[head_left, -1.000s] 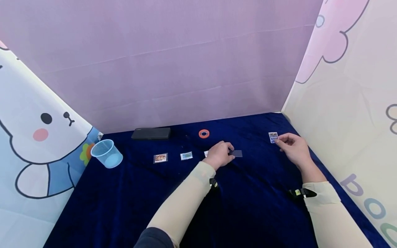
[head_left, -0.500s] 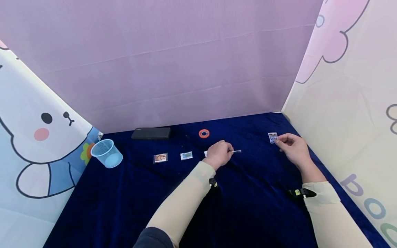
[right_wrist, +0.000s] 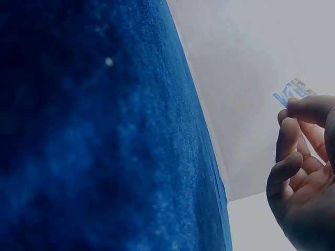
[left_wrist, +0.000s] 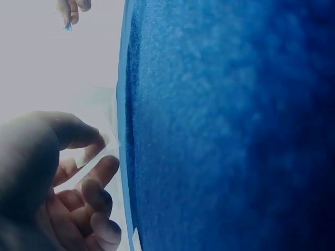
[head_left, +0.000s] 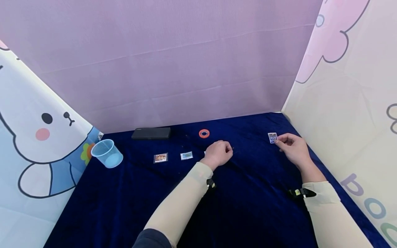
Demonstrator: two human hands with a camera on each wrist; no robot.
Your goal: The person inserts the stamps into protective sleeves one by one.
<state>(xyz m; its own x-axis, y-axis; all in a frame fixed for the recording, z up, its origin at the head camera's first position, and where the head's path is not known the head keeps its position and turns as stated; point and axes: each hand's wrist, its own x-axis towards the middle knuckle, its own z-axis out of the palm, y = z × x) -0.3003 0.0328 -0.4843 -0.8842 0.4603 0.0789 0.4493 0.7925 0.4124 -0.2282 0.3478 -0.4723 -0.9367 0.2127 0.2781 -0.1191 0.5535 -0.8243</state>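
In the head view my left hand (head_left: pixel 218 152) is above the middle of the dark blue cloth (head_left: pixel 248 193). Its thumb and forefinger pinch a small clear plastic sleeve (left_wrist: pixel 97 99), seen faintly in the left wrist view and almost edge-on from the head. Farther right, my right hand (head_left: pixel 293 147) holds a small picture card (head_left: pixel 272 137) upright between thumb and forefinger; the card's blue printed face also shows in the right wrist view. To the left lie a picture card in a clear sleeve (head_left: pixel 160 158) and a white-bordered picture card (head_left: pixel 186 156). Another white piece is mostly hidden behind my left hand.
A blue mesh cup (head_left: pixel 107 154) stands at the left edge of the cloth. Toward the back lie a flat black case (head_left: pixel 151 133) and an orange ring (head_left: pixel 204 133). Fabric walls rise at the back (head_left: pixel 173 69) and both sides.
My left hand has turned the clear sleeve from face-on to nearly edge-on, and its fingers have shifted slightly left. My right hand keeps its place with the card.
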